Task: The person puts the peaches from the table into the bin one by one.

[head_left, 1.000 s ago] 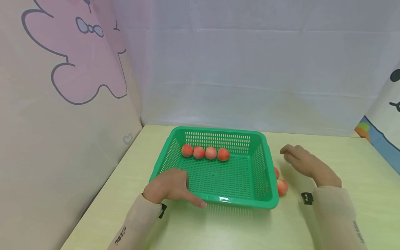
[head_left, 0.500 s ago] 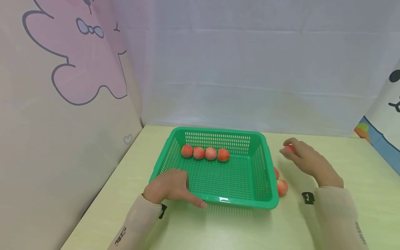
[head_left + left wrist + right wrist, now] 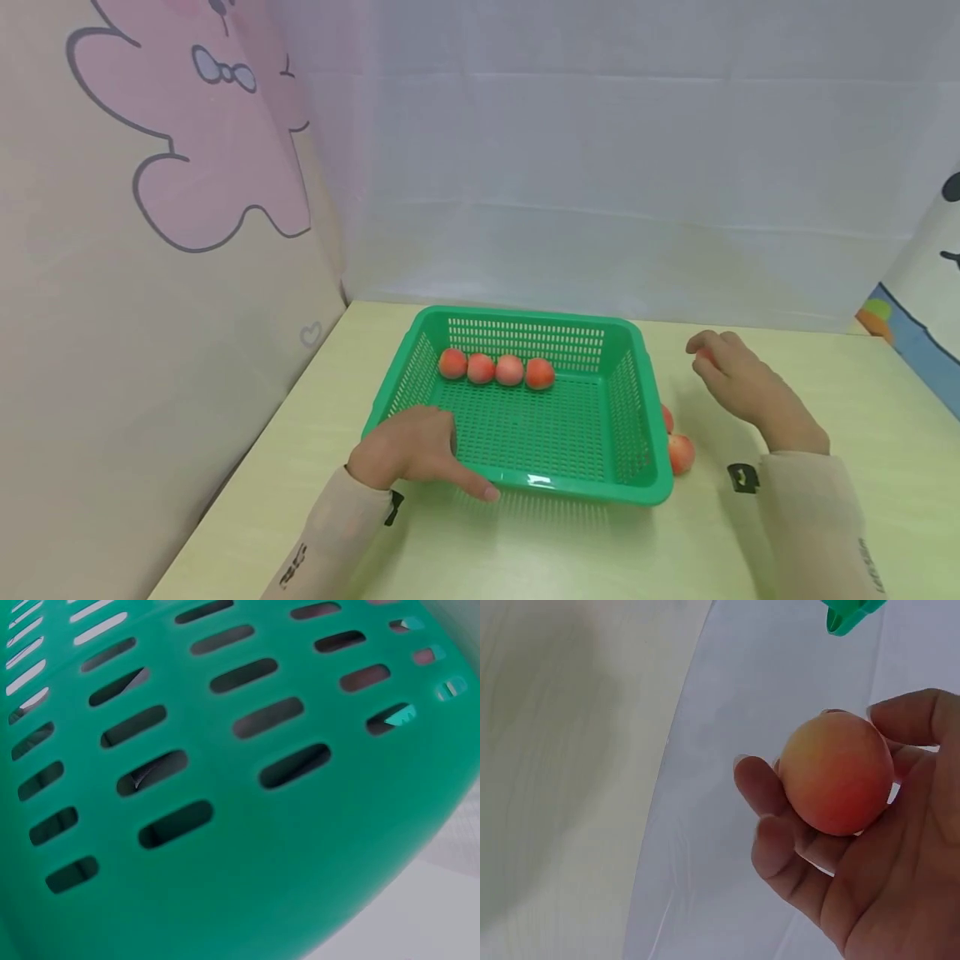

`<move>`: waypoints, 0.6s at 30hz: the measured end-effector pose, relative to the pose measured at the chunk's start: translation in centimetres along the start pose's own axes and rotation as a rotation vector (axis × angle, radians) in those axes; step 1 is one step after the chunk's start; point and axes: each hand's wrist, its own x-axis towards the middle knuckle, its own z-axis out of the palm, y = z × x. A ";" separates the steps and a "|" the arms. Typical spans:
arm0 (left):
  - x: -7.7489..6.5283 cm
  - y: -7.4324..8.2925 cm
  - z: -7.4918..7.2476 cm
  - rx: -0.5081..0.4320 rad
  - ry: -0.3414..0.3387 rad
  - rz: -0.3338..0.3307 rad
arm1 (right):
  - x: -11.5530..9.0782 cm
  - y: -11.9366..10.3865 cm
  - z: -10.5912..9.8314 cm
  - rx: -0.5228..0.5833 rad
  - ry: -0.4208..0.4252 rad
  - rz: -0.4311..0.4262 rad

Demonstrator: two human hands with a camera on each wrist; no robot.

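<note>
Your right hand (image 3: 738,383) has turned a little since half a second ago, so the peach (image 3: 838,774) it holds shows less in the head view; a second ago no fruit showed in it at all. Your left hand (image 3: 412,446), the basket (image 3: 585,492) and the four peaches (image 3: 481,368) lined up along its far side lie as they did, allowing for a slight shift of the head camera. The right wrist view shows your thumb and curled fingers gripping the peach, up off the bench (image 3: 870,417) and outside the basket, to its right. Your left hand lies over the near-left corner, thumb out across the near rim; its other fingers are hidden, so I cannot tell whether they grip. Two more peaches (image 3: 680,454) sit just beside the basket's right wall. The step looks like loading the row; the next move probably calls for clearing that right rim.
</note>
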 end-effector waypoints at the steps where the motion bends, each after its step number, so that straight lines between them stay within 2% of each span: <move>1: 0.0 0.0 0.0 0.000 -0.001 0.000 | 0.0 0.0 0.0 -0.004 -0.002 0.012; 4: 0.0 0.0 0.0 -0.003 -0.002 0.000 | 0.0 -0.1 -0.1 -0.036 0.010 0.026; 11: 0.0 0.1 0.0 -0.008 -0.003 0.005 | 0.0 -0.3 -0.3 -0.090 0.112 -0.005; 18: 0.0 0.0 -0.1 0.001 -0.004 0.000 | 0.1 -1.0 -0.5 -0.089 0.160 0.074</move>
